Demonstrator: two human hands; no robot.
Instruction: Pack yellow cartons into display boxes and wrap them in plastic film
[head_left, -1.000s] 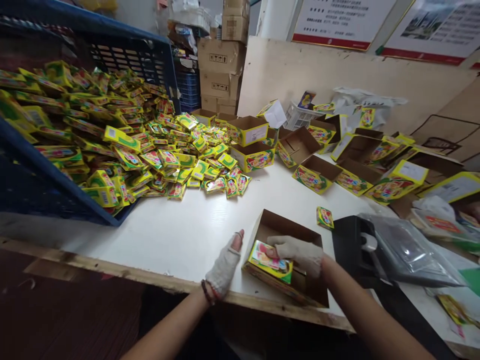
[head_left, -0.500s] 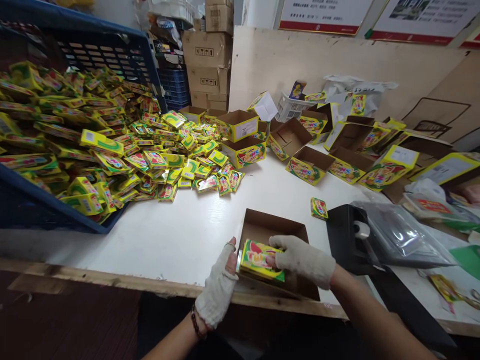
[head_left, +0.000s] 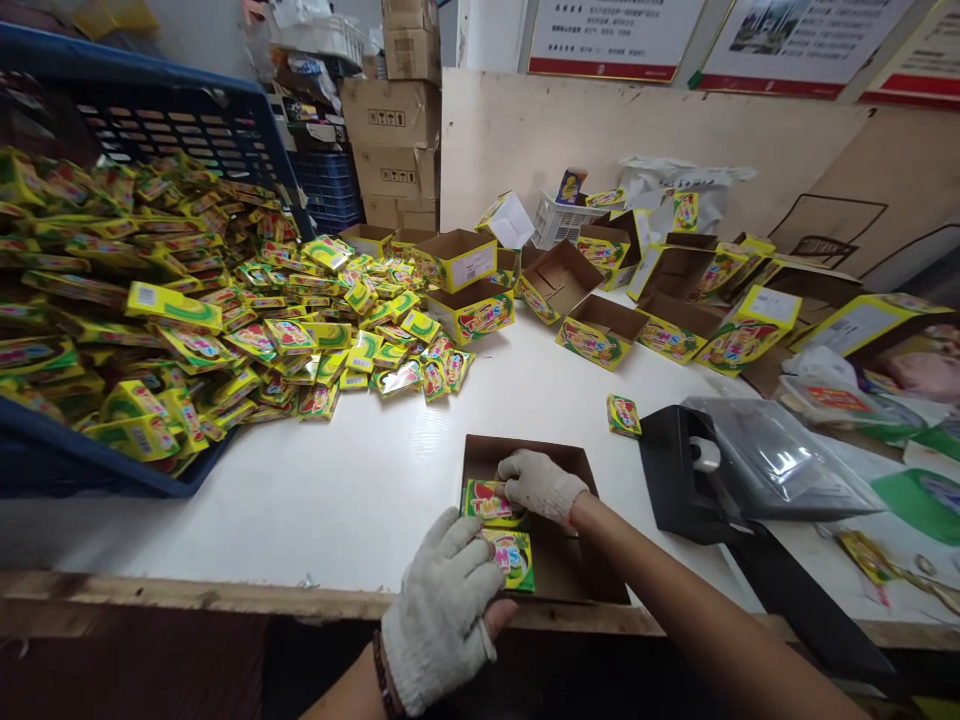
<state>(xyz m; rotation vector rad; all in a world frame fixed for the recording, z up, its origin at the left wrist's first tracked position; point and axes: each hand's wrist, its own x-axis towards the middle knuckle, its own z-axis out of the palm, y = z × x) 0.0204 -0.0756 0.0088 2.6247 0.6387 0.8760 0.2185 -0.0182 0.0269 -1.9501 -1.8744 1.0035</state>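
On the table before me, an open brown cardboard box [head_left: 562,570] holds small yellow-green printed packs along its left side. My right hand [head_left: 541,486], in a fingerless white glove, reaches inside with its fingers curled on the right end of the far pack [head_left: 484,502]. Closer to me lies a second pack [head_left: 514,560], partly covered by my left hand [head_left: 450,605]. That hand, gloved alike, stretches its fingers over the box's left side and rests against the near pack, holding nothing. The right fingertips are partly hidden.
A tilted blue crate [head_left: 187,485] spills a heap of packs [head_left: 300,335] at left. Several open display boxes [head_left: 600,335] stand at the back. One loose pack [head_left: 623,415] lies near a black tape dispenser [head_left: 675,475] and clear plastic bags [head_left: 780,455] at right.
The packs held between both hands are now down in the box. My left hand has turned palm-down over its left side; my right hand has moved toward the far left corner.
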